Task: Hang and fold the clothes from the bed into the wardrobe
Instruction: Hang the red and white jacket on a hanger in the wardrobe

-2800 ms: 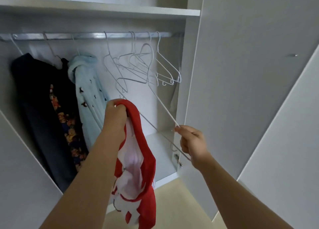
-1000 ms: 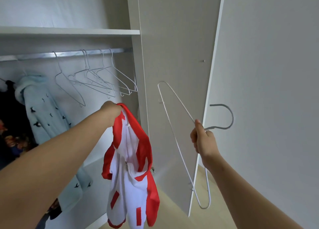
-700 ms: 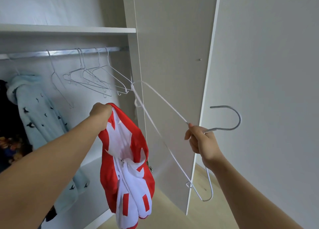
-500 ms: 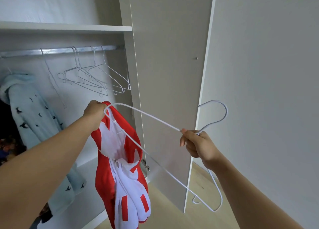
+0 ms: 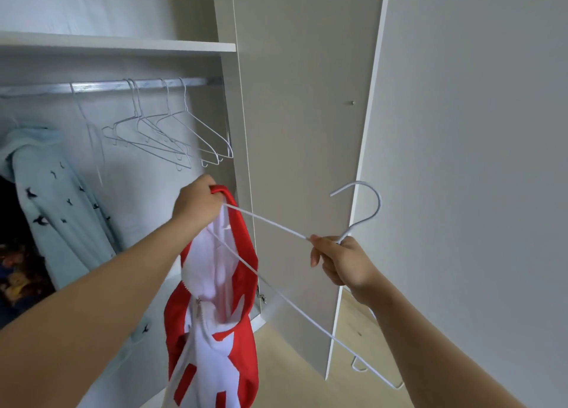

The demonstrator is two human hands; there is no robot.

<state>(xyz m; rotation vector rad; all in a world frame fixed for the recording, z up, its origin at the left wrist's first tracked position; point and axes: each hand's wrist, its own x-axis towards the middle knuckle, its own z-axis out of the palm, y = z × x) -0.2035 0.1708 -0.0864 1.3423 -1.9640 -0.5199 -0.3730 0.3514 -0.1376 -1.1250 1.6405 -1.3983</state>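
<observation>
Item: red and white garment [image 5: 212, 315], zip-fronted, red body with white panels and a white lining showing at the neck opening; it hangs limp from its collar in front of the open wardrobe, just beside the inner edge of the wardrobe door [image 5: 301, 131]. Left hand [image 5: 196, 203]: fingers curled tight round the red collar, holding the garment up at arm's length. Right hand [image 5: 344, 261]: fist closed on the neck of a white wire hanger [image 5: 267, 222], just below its hook, which curves up past the door's edge. One shoulder of the hanger reaches the collar at the left hand and its lower wire passes inside the neck opening; the other shoulder points down toward the pale wood floor [image 5: 295, 377]. Wardrobe contents: a metal rail [image 5: 101, 85] under a white shelf [image 5: 116, 43]; several empty wire hangers [image 5: 172, 137] bunched at the rail's right end; a light blue garment [image 5: 58, 198] with small dark motifs hanging to the left; a dark garment [image 5: 18, 278] with a coloured print at the far left edge, partly cut off.
</observation>
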